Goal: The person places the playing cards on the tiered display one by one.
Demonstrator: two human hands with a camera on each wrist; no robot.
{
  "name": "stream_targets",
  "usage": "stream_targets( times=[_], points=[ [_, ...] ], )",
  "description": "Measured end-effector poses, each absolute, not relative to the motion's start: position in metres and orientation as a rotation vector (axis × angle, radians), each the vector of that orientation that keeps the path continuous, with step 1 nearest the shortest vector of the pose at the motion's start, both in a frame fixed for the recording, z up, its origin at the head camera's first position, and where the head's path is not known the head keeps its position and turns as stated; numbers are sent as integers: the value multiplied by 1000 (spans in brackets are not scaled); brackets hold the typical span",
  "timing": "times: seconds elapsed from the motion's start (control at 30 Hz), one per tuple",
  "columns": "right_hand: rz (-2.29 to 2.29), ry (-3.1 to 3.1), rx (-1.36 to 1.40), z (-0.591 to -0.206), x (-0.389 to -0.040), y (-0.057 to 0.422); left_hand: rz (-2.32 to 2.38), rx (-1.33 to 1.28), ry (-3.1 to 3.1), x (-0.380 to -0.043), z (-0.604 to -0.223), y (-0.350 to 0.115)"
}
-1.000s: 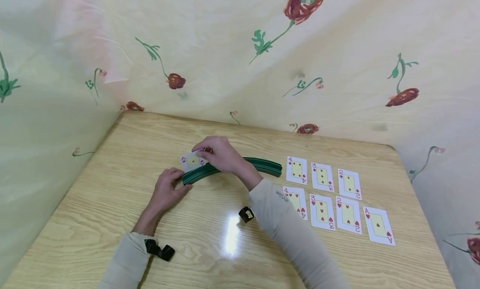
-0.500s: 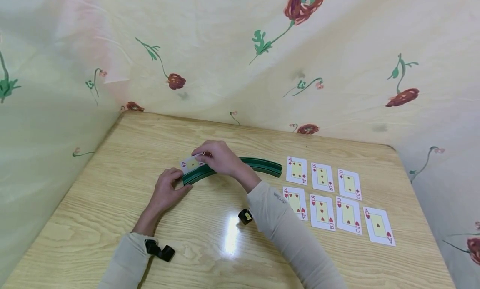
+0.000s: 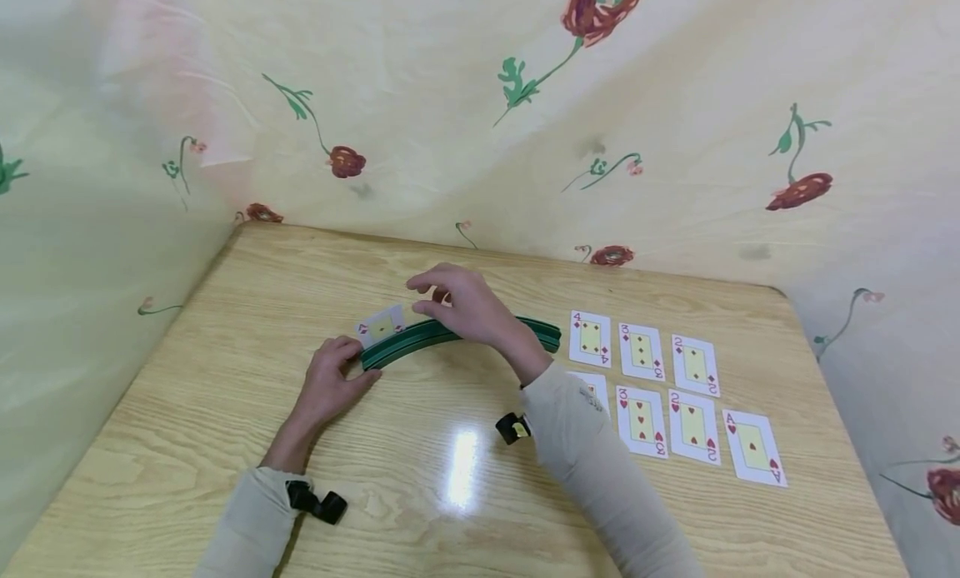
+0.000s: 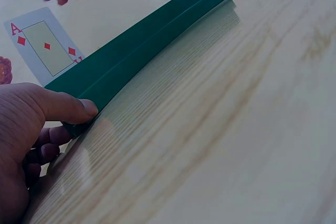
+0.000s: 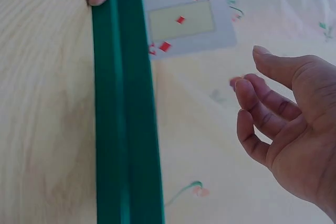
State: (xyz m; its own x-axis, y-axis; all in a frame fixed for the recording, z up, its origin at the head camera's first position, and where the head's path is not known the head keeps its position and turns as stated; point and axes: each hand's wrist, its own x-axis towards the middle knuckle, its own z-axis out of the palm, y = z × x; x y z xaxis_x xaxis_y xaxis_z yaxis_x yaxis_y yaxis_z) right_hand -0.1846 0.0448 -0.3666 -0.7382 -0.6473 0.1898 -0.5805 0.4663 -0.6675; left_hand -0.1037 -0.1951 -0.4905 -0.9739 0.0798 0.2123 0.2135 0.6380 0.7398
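A curved green card holder [image 3: 408, 343] stands on the wooden table. My left hand [image 3: 328, 382] grips its left end between thumb and fingers. Upright in the holder near that end is the ace of diamonds [image 3: 381, 325], its face also plain in the left wrist view. My right hand [image 3: 467, 307] hovers above the holder, right of the ace and apart from it. In the right wrist view its fingers [image 5: 262, 111] are loosely bent around nothing.
To the right lie playing cards in two rows: diamonds such as the four [image 3: 590, 338] behind, hearts such as the ace [image 3: 753, 447] in front. My right sleeve partly covers the four of hearts [image 3: 597, 386]. Flowered cloth [image 3: 420, 103] rises behind the table [image 3: 405, 495].
My right hand has let go of the ace of diamonds and moved up and to the right. The card stays standing in the holder. My left hand keeps its hold.
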Motion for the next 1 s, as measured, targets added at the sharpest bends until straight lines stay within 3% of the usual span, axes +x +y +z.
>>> stream_targets(
  times=[1.0],
  points=[
    [-1196,2999,-766,-374,-154,211,-1247,-238,-2697,-103,-490,-193]
  ],
)
